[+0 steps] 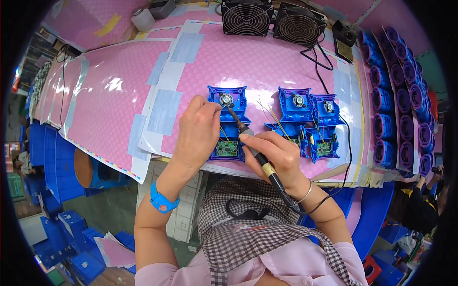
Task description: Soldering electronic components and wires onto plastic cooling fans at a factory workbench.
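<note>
1. Blue plastic crates (67,164) stand at the left of the frame, below the table's edge
2. Pink patterned sheeting (121,90) covers the table from the left of the frame across to the right
3. A blue wristband (162,200) sits on the left wrist, lower left of centre
4. The left hand (198,126), at centre, has its fingers curled toward the thumb beside a round speaker (226,99); whether the tips pinch anything I cannot tell
5. An opened blue casing (241,107) lies at centre, the speaker in its upper half and a green circuit board (226,148) in its lower half
6. Two black fans (248,18) stand side by side at the top of the frame
7. A soldering iron (268,169) slants up and left, its tip near the speaker's lower edge
8. The right hand (279,150), right of centre, is clamped around the soldering iron's handle
9. Two more opened blue casings (295,114) lie side by side, right of centre
10. Blue and purple round parts (380,100) stand in rows at the right of the frame
</note>
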The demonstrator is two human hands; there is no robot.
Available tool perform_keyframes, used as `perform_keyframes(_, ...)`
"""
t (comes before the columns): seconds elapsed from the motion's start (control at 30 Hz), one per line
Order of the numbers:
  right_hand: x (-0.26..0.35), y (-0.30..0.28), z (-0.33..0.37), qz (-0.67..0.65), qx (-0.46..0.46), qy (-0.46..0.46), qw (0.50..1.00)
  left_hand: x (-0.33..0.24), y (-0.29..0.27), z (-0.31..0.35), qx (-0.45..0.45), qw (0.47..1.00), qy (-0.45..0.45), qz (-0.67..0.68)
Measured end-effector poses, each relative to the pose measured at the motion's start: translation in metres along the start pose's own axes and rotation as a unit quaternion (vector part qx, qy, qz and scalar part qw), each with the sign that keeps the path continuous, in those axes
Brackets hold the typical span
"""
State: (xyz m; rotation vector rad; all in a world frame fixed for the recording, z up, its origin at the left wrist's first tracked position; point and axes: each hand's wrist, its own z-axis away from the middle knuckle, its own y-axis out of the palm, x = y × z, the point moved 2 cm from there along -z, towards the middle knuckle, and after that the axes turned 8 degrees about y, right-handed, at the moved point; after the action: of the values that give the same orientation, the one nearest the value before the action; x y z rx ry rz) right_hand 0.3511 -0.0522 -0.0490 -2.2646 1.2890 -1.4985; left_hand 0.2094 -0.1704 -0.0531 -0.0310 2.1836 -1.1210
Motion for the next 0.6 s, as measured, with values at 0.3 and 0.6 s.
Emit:
perform_keyframes(0.3, -0.019, -0.031, -0.006, -0.095, -0.042, 0.186, 0.977, -0.011, -0.012, 0.001, -0.016, 1.000, 0.010, 0.000)
perform_keyframes(0.6, -0.036, -0.030, -0.009, -0.118, -0.005, 0.225, 0.967, -0.016, 0.001, -0.006, 0.027, 0.999, -0.010, 0.041)
